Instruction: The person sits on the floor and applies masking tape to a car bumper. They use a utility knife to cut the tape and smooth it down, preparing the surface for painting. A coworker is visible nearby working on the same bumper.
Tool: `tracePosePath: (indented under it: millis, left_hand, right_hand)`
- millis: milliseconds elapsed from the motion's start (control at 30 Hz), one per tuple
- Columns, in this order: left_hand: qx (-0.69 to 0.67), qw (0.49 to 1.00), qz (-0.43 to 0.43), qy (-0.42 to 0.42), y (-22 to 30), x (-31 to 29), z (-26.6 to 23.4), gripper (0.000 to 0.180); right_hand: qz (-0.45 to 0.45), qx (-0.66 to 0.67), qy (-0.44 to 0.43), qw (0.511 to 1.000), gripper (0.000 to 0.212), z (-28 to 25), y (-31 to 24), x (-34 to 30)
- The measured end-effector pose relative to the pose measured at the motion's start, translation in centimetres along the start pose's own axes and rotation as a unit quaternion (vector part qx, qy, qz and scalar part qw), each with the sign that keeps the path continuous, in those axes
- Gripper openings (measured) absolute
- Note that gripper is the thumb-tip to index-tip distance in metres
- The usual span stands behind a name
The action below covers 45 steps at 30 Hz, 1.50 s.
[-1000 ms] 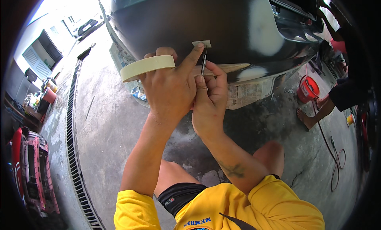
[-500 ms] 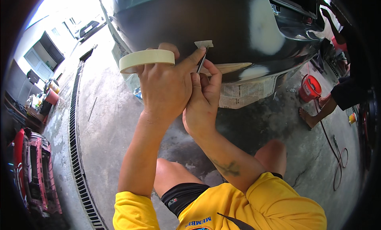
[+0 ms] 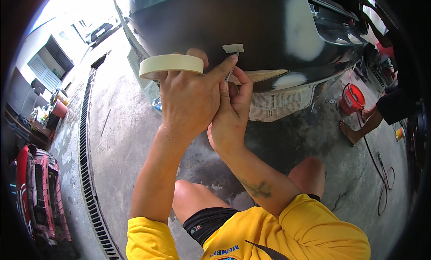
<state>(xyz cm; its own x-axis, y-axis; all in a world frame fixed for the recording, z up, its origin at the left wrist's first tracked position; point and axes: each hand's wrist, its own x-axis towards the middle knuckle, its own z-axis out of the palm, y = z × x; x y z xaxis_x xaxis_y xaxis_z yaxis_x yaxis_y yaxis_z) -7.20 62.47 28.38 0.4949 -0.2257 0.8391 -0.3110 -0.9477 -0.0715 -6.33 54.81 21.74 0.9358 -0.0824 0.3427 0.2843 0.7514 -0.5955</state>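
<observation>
A dark car bumper (image 3: 202,26) fills the top of the view, with a short piece of masking tape (image 3: 233,48) stuck on it. Around the fingers of my left hand (image 3: 188,98) sits a cream roll of masking tape (image 3: 173,64). The left index finger reaches out to the tip of a thin metal tool (image 3: 230,74), just below the tape piece. My right hand (image 3: 229,121) pinches that tool between thumb and fingers; most of its lower part is hidden, so its exact kind is unclear. Both hands touch each other.
Newspaper (image 3: 280,106) masks the bumper's lower edge. At right stand a red bucket (image 3: 352,99), another person's bare leg (image 3: 366,125) and a looped hose (image 3: 384,183) on the floor. A drain grate (image 3: 85,152) runs along the left, beside a red bumper part (image 3: 42,192).
The view has shifted slightly. The thin tool catches the light differently and appears paler near its tip. Both hands keep their grips and remain close to the tape piece.
</observation>
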Motion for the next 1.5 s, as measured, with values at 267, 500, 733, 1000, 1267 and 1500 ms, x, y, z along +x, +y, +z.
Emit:
tracePosePath:
  millis: [267, 500, 733, 1000, 1267, 1500]
  left_hand:
    - [0.004, 1.0, -0.013, -0.022, -0.1, -0.1, -0.3, 0.041]
    - [0.026, 0.999, 0.016, -0.038, -0.7, 0.5, -0.8, 0.042]
    - [0.053, 0.997, 0.049, -0.04, -0.8, 0.9, -1.4, 0.045]
    - [0.05, 0.997, 0.047, -0.041, -0.6, 0.7, -1.4, 0.044]
    - [0.058, 0.996, 0.049, -0.046, -0.9, 0.7, -1.8, 0.044]
    - [0.068, 0.994, 0.055, -0.061, -1.0, 1.0, -2.1, 0.043]
  right_hand:
    - [0.003, 0.024, -0.036, 0.999, 0.037, -0.3, 0.8, 0.0]
    - [-0.001, 0.074, -0.024, 0.997, 0.039, 0.5, 1.7, 0.0]
    - [0.007, 0.082, -0.023, 0.996, 0.041, 1.1, 1.5, -0.1]
    - [-0.007, 0.06, -0.029, 0.998, 0.04, 0.9, 1.6, -0.1]
    - [0.012, 0.092, -0.012, 0.996, 0.039, 2.0, 1.1, -0.3]
    - [0.018, 0.118, -0.001, 0.993, 0.039, 2.7, 1.2, -0.3]
